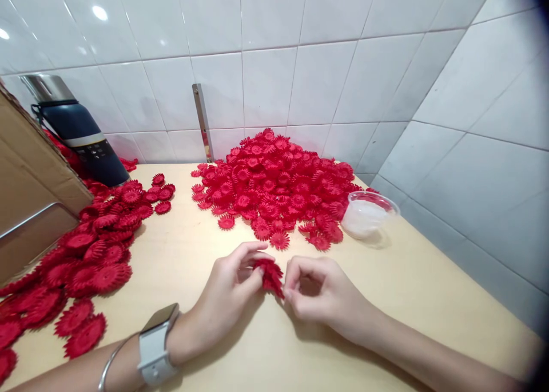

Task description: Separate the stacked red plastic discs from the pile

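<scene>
Red fringed piece, one, possibly several layered together (the count cannot be told): above the table, between the two hands. Left hand: thumb and fingers gripping the piece from its left side. Right hand: thumb and forefinger curved toward each other at the piece's lower right edge; whether they are closed on anything cannot be told.

Left wrist: watch with dark face and pale strap; silvery bangle farther up the forearm. Table: pale, wood-toned. Heap of red discs, toothed at the rim, just beyond the hands. Clear bowl at the heap's right side, whitish within. Scattered red discs along the left. Cardboard box, far left, standing in front of part of the flask (dark blue, steel-topped, tilted). Metal strip, upright against the tiled wall.

Condition of view: right fingertips small and partly hidden; bowl's contents indistinct; markings on the flask illegible. Box and nearest left discs cut off by the left edge, both forearms by the frame. Heap covers the foot of the wall behind it; right-hand corners darkened.
</scene>
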`<action>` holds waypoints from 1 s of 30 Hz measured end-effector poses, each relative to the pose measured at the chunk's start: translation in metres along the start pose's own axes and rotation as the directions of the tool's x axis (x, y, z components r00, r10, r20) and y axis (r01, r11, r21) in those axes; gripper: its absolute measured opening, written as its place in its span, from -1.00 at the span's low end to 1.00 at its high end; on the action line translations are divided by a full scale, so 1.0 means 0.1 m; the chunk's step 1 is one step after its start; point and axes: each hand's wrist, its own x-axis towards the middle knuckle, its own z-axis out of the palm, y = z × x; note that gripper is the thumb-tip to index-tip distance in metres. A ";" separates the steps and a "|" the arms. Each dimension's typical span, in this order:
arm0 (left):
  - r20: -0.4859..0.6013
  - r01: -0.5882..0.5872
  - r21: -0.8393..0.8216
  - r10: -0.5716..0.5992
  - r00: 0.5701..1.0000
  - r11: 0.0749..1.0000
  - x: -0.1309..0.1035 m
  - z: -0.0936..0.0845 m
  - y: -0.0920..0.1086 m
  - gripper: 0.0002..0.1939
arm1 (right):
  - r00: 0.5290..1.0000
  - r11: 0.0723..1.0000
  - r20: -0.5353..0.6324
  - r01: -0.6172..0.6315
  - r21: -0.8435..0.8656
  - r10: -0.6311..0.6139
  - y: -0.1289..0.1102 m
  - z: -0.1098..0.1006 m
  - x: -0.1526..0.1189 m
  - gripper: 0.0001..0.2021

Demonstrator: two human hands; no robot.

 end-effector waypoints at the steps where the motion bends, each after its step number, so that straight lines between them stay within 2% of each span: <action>1: 0.005 0.002 0.011 -0.002 1.000 1.000 -0.01 0.00 0.01 -0.72 | 0.998 0.996 0.029 0.057 -0.073 -0.055 -0.01 0.02 -0.02 -0.88; 4: 0.010 0.013 0.020 -0.013 1.000 1.000 -0.01 0.01 0.01 -0.72 | 0.973 0.943 0.082 0.228 -0.243 -0.215 -0.03 0.07 -0.06 -0.84; 7: 0.020 0.026 -0.001 -0.026 0.999 1.000 0.01 0.00 -0.01 -0.71 | 0.959 0.924 0.126 0.280 -0.258 -0.256 -0.03 0.07 -0.07 -0.82; 10: -0.010 0.047 -0.044 -0.048 0.999 0.998 0.04 -0.02 -0.02 -0.71 | 0.974 0.951 0.105 0.220 -0.218 -0.201 -0.01 0.03 -0.03 -0.83; 12: -0.082 0.047 -0.057 -0.052 0.995 0.997 0.06 -0.03 -0.01 -0.73 | 0.993 0.979 -0.010 0.117 -0.165 -0.120 0.00 -0.02 0.00 -0.87; 14: -0.153 0.022 -0.056 -0.031 0.988 0.998 0.07 -0.04 0.00 -0.73 | 0.989 0.996 -0.135 0.047 -0.075 -0.057 0.01 -0.05 0.03 -0.91; 15: -0.171 0.007 -0.054 -0.016 0.985 0.999 0.07 -0.04 0.01 -0.73 | 0.986 0.999 -0.161 0.034 -0.032 -0.039 0.01 -0.07 0.04 -0.91; 17: -0.170 -0.019 -0.054 0.010 0.985 0.998 0.06 -0.04 0.02 -0.72 | 0.990 0.999 -0.135 0.036 0.003 -0.035 0.00 -0.07 0.04 -0.89; 20: -0.124 -0.046 -0.060 0.038 0.991 0.997 0.02 -0.01 0.03 -0.73 | 0.995 0.989 -0.064 0.069 -0.127 -0.078 -0.03 -0.03 0.01 -0.85; 24: -0.053 -0.061 -0.024 0.060 0.997 0.998 -0.03 0.01 0.03 -0.71 | 0.976 0.900 -0.095 0.139 -0.413 -0.194 -0.05 0.03 -0.01 -0.73; 27: -0.008 -0.069 0.050 0.070 0.998 0.996 -0.05 0.01 0.03 -0.70 | 0.962 0.838 -0.077 0.187 -0.513 -0.262 -0.02 0.06 -0.02 -0.72; 30: -0.012 -0.106 0.111 0.108 0.994 0.988 -0.04 0.01 0.03 -0.72 | 0.943 0.781 -0.043 0.247 -0.574 -0.329 0.02 0.07 -0.02 -0.78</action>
